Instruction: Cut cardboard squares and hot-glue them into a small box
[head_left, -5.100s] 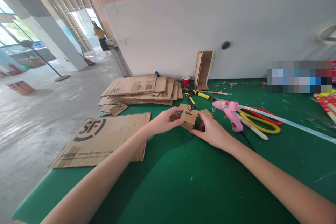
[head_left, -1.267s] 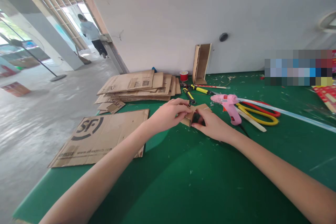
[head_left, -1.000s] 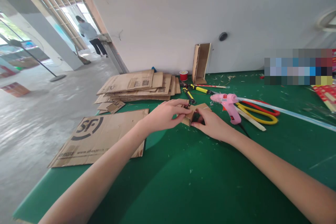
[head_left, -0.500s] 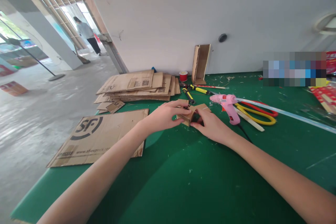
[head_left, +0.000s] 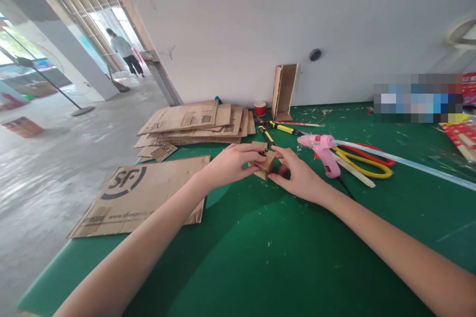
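Observation:
Between my two hands a small folded cardboard piece (head_left: 265,162) stands on the green table. My left hand (head_left: 235,162) grips its left side, thumb low in front and fingers over the top. From the right, my right hand (head_left: 297,174) pinches the same piece, its index finger on the upper edge and its thumb at the lower corner. A bit of cardboard (head_left: 287,156) shows behind the right fingers; whether it belongs to the held piece I cannot tell. Beyond the hands lie yellow-and-black pliers (head_left: 267,134). A pink hot glue gun (head_left: 323,152) with a long clear glue stick rests to the right.
A cardboard stack (head_left: 193,121) and a flat printed sheet (head_left: 145,193) lie left. A narrow open cardboard box (head_left: 286,91) leans by the wall beside a red spool (head_left: 260,108). Yellow-handled tool (head_left: 366,164) sits right. A person (head_left: 124,49) stands far back left.
My right hand's index finger has moved up and left onto the top of the cardboard piece. The left hand keeps almost the same grip. The distant person has shifted stance slightly.

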{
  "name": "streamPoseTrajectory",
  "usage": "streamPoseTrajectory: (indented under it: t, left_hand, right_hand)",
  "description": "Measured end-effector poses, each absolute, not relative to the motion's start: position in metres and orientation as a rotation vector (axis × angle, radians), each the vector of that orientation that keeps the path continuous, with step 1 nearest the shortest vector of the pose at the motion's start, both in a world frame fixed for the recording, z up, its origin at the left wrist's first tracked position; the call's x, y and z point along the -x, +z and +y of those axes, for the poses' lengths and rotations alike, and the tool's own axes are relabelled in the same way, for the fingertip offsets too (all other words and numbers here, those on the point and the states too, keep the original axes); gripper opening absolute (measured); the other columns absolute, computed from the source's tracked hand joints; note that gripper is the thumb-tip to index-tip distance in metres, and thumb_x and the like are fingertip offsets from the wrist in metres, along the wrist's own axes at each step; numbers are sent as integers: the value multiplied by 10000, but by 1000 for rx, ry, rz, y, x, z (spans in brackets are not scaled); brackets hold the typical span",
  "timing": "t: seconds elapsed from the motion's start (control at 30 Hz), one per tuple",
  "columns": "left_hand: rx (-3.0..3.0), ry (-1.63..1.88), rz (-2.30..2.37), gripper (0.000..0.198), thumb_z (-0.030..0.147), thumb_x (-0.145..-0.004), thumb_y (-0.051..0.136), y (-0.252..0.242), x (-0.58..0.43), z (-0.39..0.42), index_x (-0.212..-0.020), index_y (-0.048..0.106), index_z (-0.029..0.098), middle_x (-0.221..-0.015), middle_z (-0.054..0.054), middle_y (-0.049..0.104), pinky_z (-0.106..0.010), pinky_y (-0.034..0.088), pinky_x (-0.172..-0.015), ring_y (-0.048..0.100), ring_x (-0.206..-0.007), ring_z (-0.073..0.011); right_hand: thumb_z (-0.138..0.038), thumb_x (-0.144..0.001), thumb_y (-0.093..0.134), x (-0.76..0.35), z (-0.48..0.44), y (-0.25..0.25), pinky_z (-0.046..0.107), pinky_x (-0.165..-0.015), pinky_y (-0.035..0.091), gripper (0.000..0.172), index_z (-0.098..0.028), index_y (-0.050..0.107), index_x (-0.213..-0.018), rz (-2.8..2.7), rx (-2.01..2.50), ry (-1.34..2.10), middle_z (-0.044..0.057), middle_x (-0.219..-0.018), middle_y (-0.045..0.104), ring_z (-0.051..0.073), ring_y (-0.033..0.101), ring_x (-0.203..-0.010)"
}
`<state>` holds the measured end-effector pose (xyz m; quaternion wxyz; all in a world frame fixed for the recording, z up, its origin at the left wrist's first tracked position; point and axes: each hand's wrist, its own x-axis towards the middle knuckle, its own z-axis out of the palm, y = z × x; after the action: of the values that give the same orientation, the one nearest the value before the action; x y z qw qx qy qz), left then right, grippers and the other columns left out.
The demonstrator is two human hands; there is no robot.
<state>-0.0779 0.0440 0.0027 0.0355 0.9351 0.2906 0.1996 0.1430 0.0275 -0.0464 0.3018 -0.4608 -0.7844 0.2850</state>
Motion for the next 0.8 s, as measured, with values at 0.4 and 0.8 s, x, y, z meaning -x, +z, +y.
streamPoseTrajectory:
  t: [0.4,0.8]
  left_hand:
    - [-2885,688,883,230,218,-876,568,-3,79,43,-1090,648,195,-1244,-84,621,-350,482,-1003,595,-1141,-195]
    - [-2853,661,927,225,228,-878,569,-6,80,42,-1089,641,198,-1258,-82,611,-340,466,-1018,584,-1156,-191]
  right_hand:
    - [-375,-896,445,-138,34,-39,187,-348,462,345,-185,538,-1169,-1698,1275,1145,55,-809,589,150,616,-653]
    - [-361,-861,558,-137,42,-47,249,-484,592,218,-190,565,-997,-1509,1130,1349,58,-899,605,176,644,-808]
